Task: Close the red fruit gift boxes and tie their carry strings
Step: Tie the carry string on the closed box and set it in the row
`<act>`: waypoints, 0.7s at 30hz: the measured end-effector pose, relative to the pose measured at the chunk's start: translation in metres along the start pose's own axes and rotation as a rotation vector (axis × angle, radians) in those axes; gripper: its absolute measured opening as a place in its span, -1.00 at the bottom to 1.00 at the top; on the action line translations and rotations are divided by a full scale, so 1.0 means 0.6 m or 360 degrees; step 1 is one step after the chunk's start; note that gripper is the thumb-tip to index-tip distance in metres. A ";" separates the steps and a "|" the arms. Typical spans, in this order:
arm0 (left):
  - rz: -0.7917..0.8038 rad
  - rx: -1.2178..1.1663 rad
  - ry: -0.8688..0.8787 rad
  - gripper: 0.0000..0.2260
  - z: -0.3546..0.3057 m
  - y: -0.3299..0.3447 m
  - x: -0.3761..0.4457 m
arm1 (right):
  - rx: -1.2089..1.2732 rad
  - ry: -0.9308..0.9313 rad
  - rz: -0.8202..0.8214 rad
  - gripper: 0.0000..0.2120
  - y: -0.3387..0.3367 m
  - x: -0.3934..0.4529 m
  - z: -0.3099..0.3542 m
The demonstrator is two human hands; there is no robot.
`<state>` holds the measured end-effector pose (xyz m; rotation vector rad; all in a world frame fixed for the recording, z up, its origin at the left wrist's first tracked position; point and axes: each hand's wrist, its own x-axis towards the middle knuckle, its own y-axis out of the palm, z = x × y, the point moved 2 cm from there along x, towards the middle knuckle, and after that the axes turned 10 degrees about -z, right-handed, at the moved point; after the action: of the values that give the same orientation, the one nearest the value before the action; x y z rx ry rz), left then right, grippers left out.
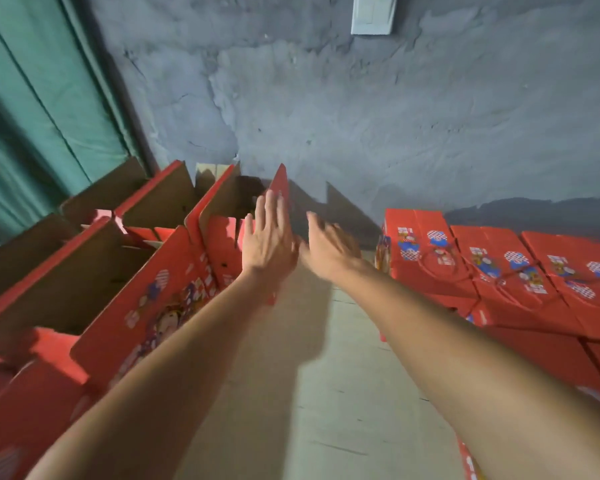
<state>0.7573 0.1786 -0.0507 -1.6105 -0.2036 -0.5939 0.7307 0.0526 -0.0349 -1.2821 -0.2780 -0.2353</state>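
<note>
Mostly, we saw these things, from the largest to the smallest:

Wall: we faced a grey plaster wall point(361, 109), rough and cracked, with a green curtain point(32, 109) at its left side.

Floor: a pale concrete floor point(291, 393) ran between the two groups of boxes.

Open boxes: at our left stood rows of open red gift boxes point(146, 299), their flaps raised and the brown inside showing.

Closed boxes: at our right lay the closed red gift boxes point(499, 271) in a stack against the wall, with thin red carry strings point(440, 271) across their tops.

Raised flap: the farthest open box had one red flap point(280, 183) standing upright near the wall.

Left hand: our left hand point(269, 237) was flat, fingers straight, the fingertips reaching this flap; it gripped nothing.

Right hand: our right hand point(329, 247) was blurred, just beside the left one, fingers stretched out and holding nothing.

Switch plate: a white plate point(373, 13) sat high on the wall.
</note>
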 end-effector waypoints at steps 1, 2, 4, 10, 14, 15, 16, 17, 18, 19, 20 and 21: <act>0.0004 -0.0029 -0.0057 -0.28 0.026 0.007 0.008 | 0.0072 0.0028 -0.0016 -0.44 0.014 0.012 0.019; 0.0033 -0.0079 -0.0098 -0.24 0.049 0.016 0.015 | 0.0137 0.0072 -0.0029 -0.43 0.029 0.023 0.036; 0.0130 -0.0179 -0.0104 -0.22 0.085 0.037 0.023 | 0.0222 0.0200 -0.0025 -0.40 0.062 0.044 0.064; 0.0105 -0.0520 0.0093 -0.25 0.164 0.102 0.049 | 0.0304 0.0331 0.0032 -0.44 0.162 0.087 0.101; 0.0455 -0.0334 0.0325 -0.04 0.205 0.154 0.045 | 0.0282 0.0398 -0.0135 -0.58 0.209 0.113 0.109; 0.0499 -0.0285 0.0302 -0.05 0.209 0.170 0.042 | 0.0317 0.0477 -0.0154 -0.62 0.221 0.116 0.106; 0.0535 -0.0326 0.0253 -0.07 0.209 0.183 0.041 | 0.0365 0.0558 -0.0156 -0.66 0.235 0.117 0.102; 0.0569 -0.0400 0.0211 -0.10 0.207 0.192 0.041 | 0.0413 0.0628 -0.0147 -0.69 0.246 0.116 0.098; 0.0586 -0.0438 0.0200 -0.13 0.205 0.196 0.042 | 0.0448 0.0677 -0.0142 -0.69 0.254 0.114 0.096; 0.0564 -0.0396 0.0224 -0.17 0.204 0.196 0.043 | 0.0462 0.0703 -0.0137 -0.69 0.258 0.114 0.094; 0.0519 -0.0286 0.0267 -0.21 0.204 0.191 0.046 | 0.0451 0.0708 -0.0121 -0.68 0.258 0.116 0.095; 0.0479 -0.0155 0.0310 -0.26 0.203 0.184 0.046 | 0.0422 0.0699 -0.0094 -0.67 0.254 0.117 0.097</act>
<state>0.8630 0.2750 -0.1359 -1.6255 0.2119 -0.5281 0.8422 0.1482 -0.1345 -0.9318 0.0303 -0.5051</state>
